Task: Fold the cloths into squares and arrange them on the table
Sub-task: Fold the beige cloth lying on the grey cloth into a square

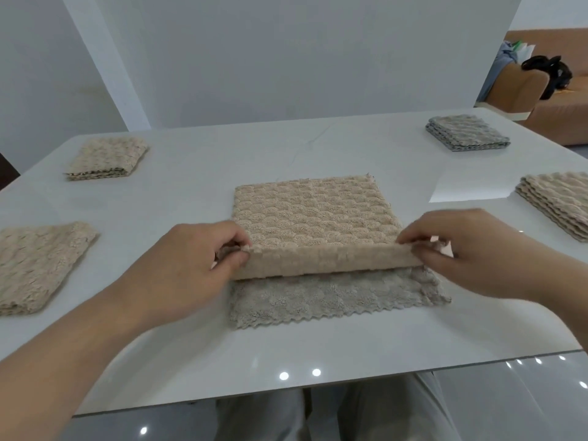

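1. The beige cloth [313, 211] sits mid-table [318, 354], right in front of you. Its top layer lies over a greyer bottom layer, whose zigzag hem pokes out toward you.
2. Your left hand [191, 265] pinches the left end of the raised folded edge between thumb and fingers. Your right hand [477, 256] pinches the right end the same way.
3. The cloth looks soft, light and plush. Expect it to sag between your hands and maybe creep on that glossy top, so hold it at the corners and keep it taut.
4. Folded squares lie well apart: a far-left beige square [108, 159], a near-left beige square [41, 265] and a grey square [466, 132].
5. The right-hand beige square [560, 202] is cut off by the frame.
6. Your fingertips under the fold are hidden, and the layers beneath can't be counted.
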### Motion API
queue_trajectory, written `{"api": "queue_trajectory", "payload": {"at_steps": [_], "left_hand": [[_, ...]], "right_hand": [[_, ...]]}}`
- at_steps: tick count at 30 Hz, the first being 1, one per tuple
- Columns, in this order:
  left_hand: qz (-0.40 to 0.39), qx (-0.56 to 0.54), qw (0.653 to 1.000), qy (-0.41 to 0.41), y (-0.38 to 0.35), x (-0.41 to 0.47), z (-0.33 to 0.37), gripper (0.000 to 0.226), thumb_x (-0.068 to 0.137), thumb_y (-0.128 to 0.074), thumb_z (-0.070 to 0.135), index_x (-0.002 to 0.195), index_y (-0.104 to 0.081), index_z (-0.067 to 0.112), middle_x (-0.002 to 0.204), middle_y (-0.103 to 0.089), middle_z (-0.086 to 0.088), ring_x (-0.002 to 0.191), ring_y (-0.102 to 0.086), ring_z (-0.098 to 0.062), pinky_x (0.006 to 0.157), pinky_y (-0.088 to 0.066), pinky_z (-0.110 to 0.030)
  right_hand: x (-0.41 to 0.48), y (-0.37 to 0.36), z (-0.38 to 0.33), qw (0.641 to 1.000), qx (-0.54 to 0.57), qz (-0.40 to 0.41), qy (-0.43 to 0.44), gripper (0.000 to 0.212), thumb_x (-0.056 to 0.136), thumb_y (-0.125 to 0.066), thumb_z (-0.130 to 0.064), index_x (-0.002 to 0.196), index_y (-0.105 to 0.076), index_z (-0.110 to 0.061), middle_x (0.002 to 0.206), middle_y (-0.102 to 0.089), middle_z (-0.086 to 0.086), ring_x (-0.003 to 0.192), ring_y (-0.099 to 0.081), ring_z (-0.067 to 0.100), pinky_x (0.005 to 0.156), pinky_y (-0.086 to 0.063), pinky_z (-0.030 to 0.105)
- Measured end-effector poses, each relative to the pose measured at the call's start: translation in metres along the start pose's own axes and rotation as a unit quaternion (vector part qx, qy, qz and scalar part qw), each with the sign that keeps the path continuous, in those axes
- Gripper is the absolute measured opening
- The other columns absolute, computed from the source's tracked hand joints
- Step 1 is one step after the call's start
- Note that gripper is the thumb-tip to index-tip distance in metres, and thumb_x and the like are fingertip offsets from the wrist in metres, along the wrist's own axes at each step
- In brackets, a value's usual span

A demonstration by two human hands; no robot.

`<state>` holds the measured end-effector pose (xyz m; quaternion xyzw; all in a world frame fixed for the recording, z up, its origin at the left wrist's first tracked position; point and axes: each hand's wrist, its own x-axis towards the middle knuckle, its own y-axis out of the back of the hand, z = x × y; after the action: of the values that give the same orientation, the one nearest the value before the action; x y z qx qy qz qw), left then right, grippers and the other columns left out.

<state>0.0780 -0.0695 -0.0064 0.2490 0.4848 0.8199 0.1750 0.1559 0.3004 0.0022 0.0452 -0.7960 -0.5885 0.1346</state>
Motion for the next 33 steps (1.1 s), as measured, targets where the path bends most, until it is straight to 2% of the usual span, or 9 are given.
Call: {"api": "queue_trajectory", "payload": {"at_steps": [3, 6, 9, 13, 16, 19, 24, 28, 33], "left_hand": [[0.050, -0.020, 0.998, 0.018, 0.004, 0.029, -0.007, 0.007, 0.092, -0.069, 0.029, 0.095, -0.068, 0.035, 0.080, -0.068, 0.019, 0.082, -0.061, 0.002, 0.068, -0.042, -0.008], [0.077, -0.029, 0.996, 0.046, 0.004, 0.063, -0.018, 0.007, 0.094, -0.068, 0.028, 0.098, -0.068, 0.033, 0.088, -0.068, 0.021, 0.083, -0.059, 0.009, 0.067, -0.038, -0.003], [0.081, -0.019, 0.995, 0.063, 0.000, 0.097, -0.031, 0.007, 0.096, -0.065, 0.026, 0.099, -0.067, 0.031, 0.090, -0.064, 0.023, 0.085, -0.057, 0.006, 0.068, -0.035, -0.006], [0.070, 0.006, 0.994, 0.083, -0.012, 0.132, -0.049, 0.005, 0.097, -0.063, 0.023, 0.100, -0.067, 0.023, 0.088, -0.063, 0.016, 0.079, -0.053, 0.003, 0.065, -0.033, -0.012], [0.048, 0.026, 0.994, 0.094, -0.025, 0.147, -0.060, 0.008, 0.098, -0.063, 0.023, 0.104, -0.067, 0.019, 0.097, -0.066, 0.006, 0.089, -0.056, -0.011, 0.072, -0.036, -0.024], [0.027, 0.033, 0.994, 0.101, -0.037, 0.154, -0.069, 0.009, 0.099, -0.062, 0.025, 0.104, -0.065, 0.019, 0.098, -0.066, 0.006, 0.094, -0.058, -0.014, 0.076, -0.038, -0.026], [0.016, 0.050, 0.995, 0.090, -0.046, 0.158, -0.075, 0.012, 0.100, -0.060, 0.029, 0.104, -0.064, 0.020, 0.096, -0.064, 0.007, 0.092, -0.057, -0.014, 0.076, -0.040, -0.027], [0.019, 0.055, 0.995, 0.082, -0.047, 0.162, -0.078, 0.011, 0.099, -0.061, 0.029, 0.104, -0.065, 0.020, 0.096, -0.063, 0.008, 0.092, -0.057, -0.014, 0.077, -0.039, -0.027], [0.034, 0.074, 0.995, 0.061, -0.049, 0.165, -0.083, 0.007, 0.096, -0.065, 0.025, 0.099, -0.067, 0.020, 0.096, -0.060, 0.006, 0.092, -0.057, -0.016, 0.078, -0.038, -0.027]], "right_hand": [[0.025, 0.012, 0.006, 0.999, 0.029, 0.033, -0.023, 0.023, 0.092, -0.054, -0.028, 0.105, -0.065, -0.044, 0.098, -0.065, -0.025, 0.093, -0.056, -0.012, 0.073, -0.038, 0.005], [0.058, 0.018, 0.017, 0.997, 0.012, 0.064, -0.031, 0.022, 0.097, -0.055, -0.025, 0.111, -0.068, -0.034, 0.101, -0.065, -0.017, 0.087, -0.056, -0.005, 0.074, -0.034, 0.006], [0.095, 0.016, 0.028, 0.997, -0.011, 0.071, -0.040, 0.020, 0.098, -0.056, -0.024, 0.112, -0.070, -0.024, 0.096, -0.061, -0.014, 0.086, -0.053, 0.005, 0.072, -0.033, 0.007], [0.137, 0.003, 0.046, 0.996, -0.030, 0.054, -0.071, 0.020, 0.098, -0.057, -0.025, 0.112, -0.070, -0.018, 0.097, -0.062, -0.007, 0.091, -0.054, 0.013, 0.080, -0.036, 0.025], [0.155, -0.012, 0.059, 0.994, -0.006, 0.036, -0.102, 0.018, 0.097, -0.058, -0.026, 0.108, -0.070, -0.019, 0.097, -0.065, -0.007, 0.095, -0.058, 0.016, 0.080, -0.038, 0.026], [0.165, -0.026, 0.067, 0.992, 0.013, 0.018, -0.126, 0.018, 0.097, -0.060, -0.028, 0.109, -0.069, -0.019, 0.099, -0.065, -0.007, 0.093, -0.057, 0.015, 0.081, -0.038, 0.026], [0.169, -0.035, 0.074, 0.991, 0.036, -0.001, -0.131, 0.014, 0.098, -0.061, -0.028, 0.106, -0.068, -0.019, 0.077, -0.058, -0.019, 0.063, -0.050, -0.004, 0.076, -0.041, 0.024], [0.171, -0.033, 0.074, 0.988, 0.065, -0.012, -0.138, 0.010, 0.097, -0.062, -0.025, 0.102, -0.068, -0.019, 0.079, -0.069, -0.007, 0.053, -0.058, 0.003, 0.069, -0.046, 0.025], [0.175, -0.032, 0.078, 0.990, 0.039, 0.001, -0.134, 0.011, 0.093, -0.068, -0.027, 0.101, -0.075, -0.022, 0.100, -0.072, -0.004, 0.084, -0.061, 0.009, 0.078, -0.041, 0.025]]}}
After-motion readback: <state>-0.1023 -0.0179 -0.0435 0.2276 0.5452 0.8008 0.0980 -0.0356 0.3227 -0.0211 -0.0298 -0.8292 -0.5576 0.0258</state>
